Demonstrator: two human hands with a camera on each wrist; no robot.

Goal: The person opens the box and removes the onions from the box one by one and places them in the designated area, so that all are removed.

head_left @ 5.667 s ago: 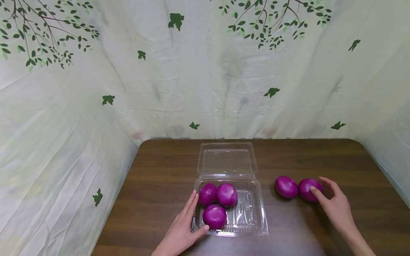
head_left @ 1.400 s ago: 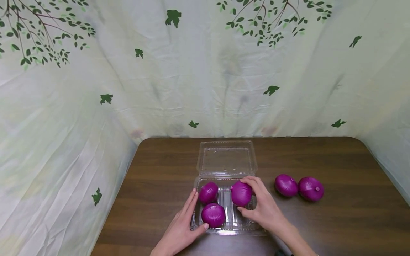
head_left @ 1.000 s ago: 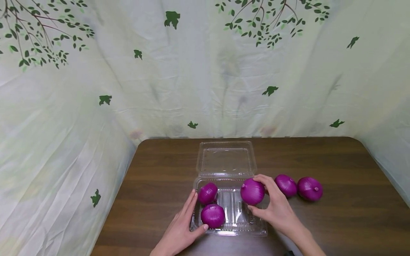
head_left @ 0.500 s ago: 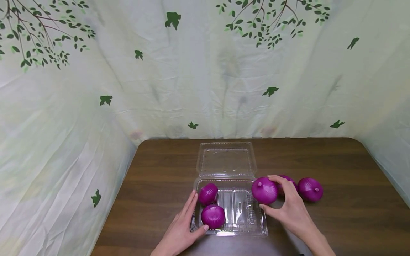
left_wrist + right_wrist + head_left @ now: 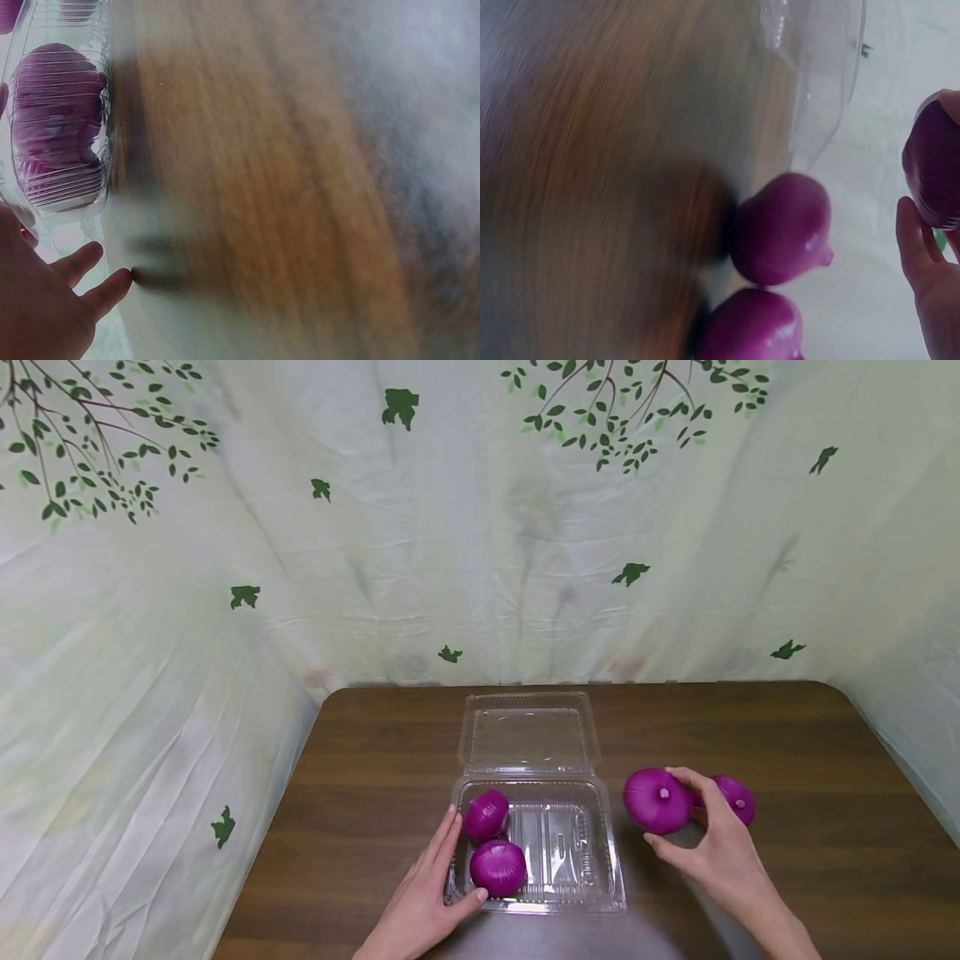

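My right hand (image 5: 723,860) pinches a purple onion (image 5: 655,802) between thumb and fingers, just right of a clear plastic container (image 5: 617,872). The right wrist view shows this onion (image 5: 932,165) held above the table. Inside the container, two more onions sit along the left side, a far one (image 5: 487,815) and a near one (image 5: 498,868). My left hand (image 5: 423,893) rests against the container's left wall with fingers straight, its thumb at the front left corner. Behind my right hand lies an onion (image 5: 738,800) on the table; its neighbour (image 5: 784,229) is mostly hidden in the head view.
The container's hinged lid (image 5: 531,735) lies folded back, away from me, on the brown wooden table (image 5: 382,777). A pale cloth (image 5: 480,527) printed with leaves hangs behind the table and down both sides.
Three onions were in the container earlier, while my right hand was at the table onions. It has since lifted the third one out and carried it right, past the rim. My left hand has stayed put.
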